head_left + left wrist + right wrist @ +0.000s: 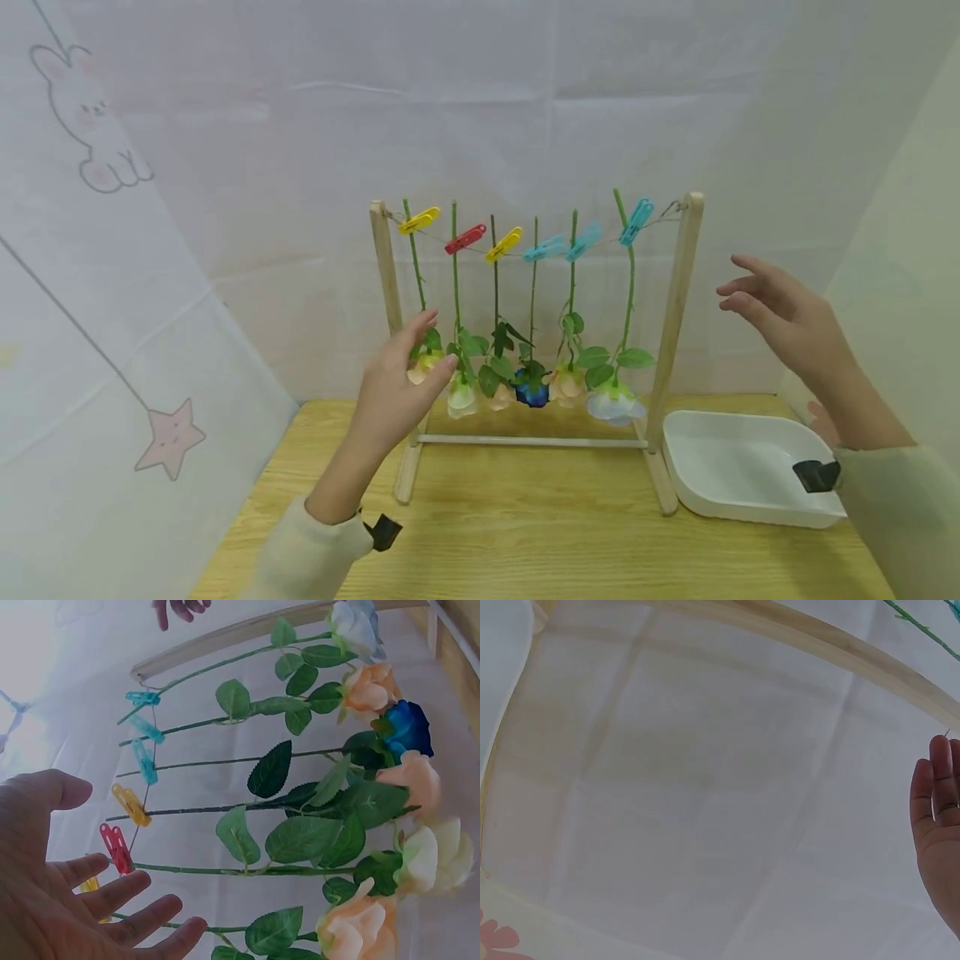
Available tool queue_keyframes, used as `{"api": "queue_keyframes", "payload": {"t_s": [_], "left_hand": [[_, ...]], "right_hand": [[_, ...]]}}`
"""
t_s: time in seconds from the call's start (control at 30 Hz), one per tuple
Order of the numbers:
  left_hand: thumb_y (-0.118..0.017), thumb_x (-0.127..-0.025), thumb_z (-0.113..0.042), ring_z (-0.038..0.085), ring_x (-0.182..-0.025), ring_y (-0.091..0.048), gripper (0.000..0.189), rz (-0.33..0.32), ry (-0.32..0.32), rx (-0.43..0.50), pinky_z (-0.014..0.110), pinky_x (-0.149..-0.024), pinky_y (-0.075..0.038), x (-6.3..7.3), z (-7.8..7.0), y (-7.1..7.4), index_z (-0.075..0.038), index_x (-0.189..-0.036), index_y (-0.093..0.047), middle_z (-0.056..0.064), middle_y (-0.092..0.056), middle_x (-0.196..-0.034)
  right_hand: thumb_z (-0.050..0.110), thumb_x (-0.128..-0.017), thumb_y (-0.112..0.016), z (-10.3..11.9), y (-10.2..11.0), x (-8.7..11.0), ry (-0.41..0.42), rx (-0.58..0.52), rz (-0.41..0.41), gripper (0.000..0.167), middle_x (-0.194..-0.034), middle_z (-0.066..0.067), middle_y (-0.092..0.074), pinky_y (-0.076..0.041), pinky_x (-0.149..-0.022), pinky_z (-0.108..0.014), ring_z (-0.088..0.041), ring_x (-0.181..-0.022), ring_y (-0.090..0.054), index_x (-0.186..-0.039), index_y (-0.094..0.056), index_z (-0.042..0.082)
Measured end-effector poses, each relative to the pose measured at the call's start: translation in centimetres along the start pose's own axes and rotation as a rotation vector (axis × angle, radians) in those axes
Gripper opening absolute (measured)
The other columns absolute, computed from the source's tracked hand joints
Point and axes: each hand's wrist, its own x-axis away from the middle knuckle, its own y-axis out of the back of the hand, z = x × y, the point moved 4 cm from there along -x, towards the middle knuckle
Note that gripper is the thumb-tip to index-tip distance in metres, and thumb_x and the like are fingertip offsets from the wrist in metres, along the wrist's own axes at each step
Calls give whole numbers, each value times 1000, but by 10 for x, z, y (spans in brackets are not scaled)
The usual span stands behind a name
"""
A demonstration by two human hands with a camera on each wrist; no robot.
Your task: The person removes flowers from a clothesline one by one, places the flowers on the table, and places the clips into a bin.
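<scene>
Six roses (532, 393) hang head-down from the cord (513, 254) of a wooden rack (678, 321), pinned by plastic clothespins (505, 244): from left to right yellow, red, yellow, then three light blue. Three roses are peach, one cream, one white, one deep blue. The left hand (397, 383) is near the leftmost rose and the right hand (798, 321) is right of the rack, both released with loosely bent fingers. A white tray (750, 510) stands on the tabletop (540, 517) beside the rack
</scene>
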Motion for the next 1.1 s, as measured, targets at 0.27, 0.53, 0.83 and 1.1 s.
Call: {"api": "queue_keyframes", "payload": {"t_s": [0.27, 0.53, 0.83, 1.1], "left_hand": [[-63, -100, -41, 26, -134, -51, 63, 72, 50, 175, 56, -102, -50, -8, -13, -17, -28, -156, -38, -1, -52, -150], [-63, -101, -38, 31, -134, -53, 59, 107, 39, 276, 55, -103, -49, -15, -23, -31, -27, -154, -40, 0, -54, -148], [-60, -101, -42, 23, -130, -55, 53, 148, 77, 375, 57, -101, -49, -28, -29, -45, -31, -151, -45, -2, -58, -143], [-57, -103, -38, 25, -134, -51, 49, 219, 115, 520, 54, -107, -45, -42, -43, -57, -28, -150, -45, 1, -57, -145]], "right_hand": [[2, -100, -61, 8, 9, -18, 30, -134, -32, 54, -105, 16, -67, -46, -86, -6, 4, -96, -65, -151, -49, 16], [2, -100, -60, 16, 12, -31, 39, -211, -36, 52, -105, 12, -68, -47, -87, -7, 0, -96, -66, -149, -52, 15], [5, -101, -60, 29, 12, -48, 54, -232, -24, 50, -107, 8, -67, -48, -88, -7, -4, -96, -66, -149, -51, 15], [6, -101, -60, 38, 15, -64, 53, -266, -38, 46, -109, 8, -66, -49, -86, -9, -6, -96, -63, -146, -56, 14]]}}
